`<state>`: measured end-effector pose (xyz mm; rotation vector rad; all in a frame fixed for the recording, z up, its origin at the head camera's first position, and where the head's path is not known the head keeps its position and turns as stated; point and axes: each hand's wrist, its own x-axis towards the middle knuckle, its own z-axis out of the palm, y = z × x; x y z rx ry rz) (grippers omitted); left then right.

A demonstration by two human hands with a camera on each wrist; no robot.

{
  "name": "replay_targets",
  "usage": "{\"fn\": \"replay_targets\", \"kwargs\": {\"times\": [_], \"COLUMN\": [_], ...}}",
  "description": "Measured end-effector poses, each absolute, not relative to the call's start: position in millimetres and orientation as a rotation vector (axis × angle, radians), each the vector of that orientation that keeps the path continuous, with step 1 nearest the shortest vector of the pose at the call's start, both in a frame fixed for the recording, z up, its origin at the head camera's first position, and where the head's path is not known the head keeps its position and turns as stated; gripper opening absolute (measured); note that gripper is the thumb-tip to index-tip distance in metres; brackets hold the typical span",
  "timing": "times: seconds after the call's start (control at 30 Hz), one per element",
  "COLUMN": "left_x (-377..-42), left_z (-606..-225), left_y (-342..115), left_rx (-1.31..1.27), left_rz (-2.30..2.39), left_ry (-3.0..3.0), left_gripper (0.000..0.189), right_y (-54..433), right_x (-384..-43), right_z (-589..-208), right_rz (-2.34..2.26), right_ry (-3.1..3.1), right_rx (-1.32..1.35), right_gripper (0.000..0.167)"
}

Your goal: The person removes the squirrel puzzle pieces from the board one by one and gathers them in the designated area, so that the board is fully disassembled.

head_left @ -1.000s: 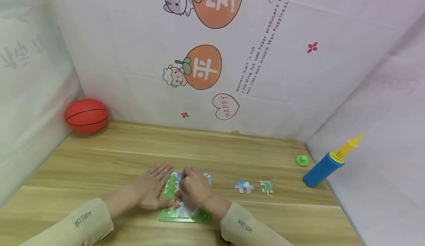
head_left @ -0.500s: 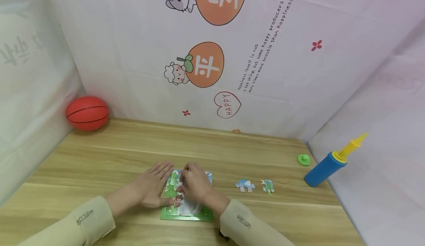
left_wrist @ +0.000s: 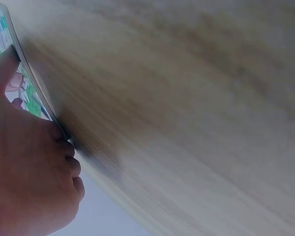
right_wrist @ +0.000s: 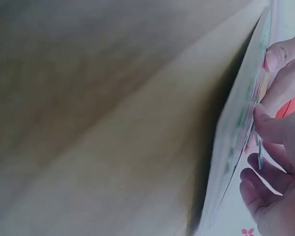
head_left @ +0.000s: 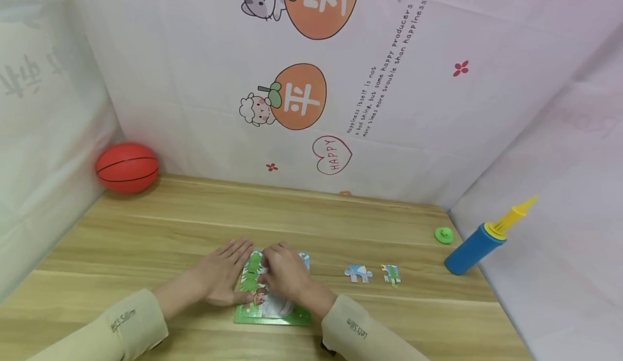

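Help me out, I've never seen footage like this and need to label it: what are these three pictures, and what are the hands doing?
No machine here: a person wears three cameras. The wide picture comes from the head; the two blurry close-ups come from the wrists, looking along the wooden table.

The left hand lies flat, fingers straight, at the left edge of a green-framed jigsaw puzzle. The right hand rests on the puzzle with curled fingers; the right wrist view suggests it pinches a thin piece, though that is blurred.

Two loose puzzle pieces lie to the right. Further right are a green disc and a blue and yellow hand pump; a small orange basketball sits in the far left corner.
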<state>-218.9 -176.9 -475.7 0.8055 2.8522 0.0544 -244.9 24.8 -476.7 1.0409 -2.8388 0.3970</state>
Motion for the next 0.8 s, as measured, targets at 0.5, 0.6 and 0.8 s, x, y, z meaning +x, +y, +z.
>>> {"fn": "replay_targets", "kwargs": {"times": [0.5,0.6,0.8], "left_x": [-217,-217,-217], "left_z": [-473,-473,-474], "left_y": [-175,-175,-175], "left_rx": [0.767,0.77,0.769], "left_rz": [0.085,0.089,0.104], "left_ry": [2.83,2.83,2.825], "left_gripper": [0.112,0.113,0.114], "right_y": [23,31,71], "right_x": [-239,-242,-259], "right_z": [-466,-464,-449], "right_rz": [0.668,0.735,0.93], "right_ry": [-2.747,-2.725,-2.717], "right_rx": [1.257,1.231,1.127], "right_gripper": [0.029,0.028,0.022]}}
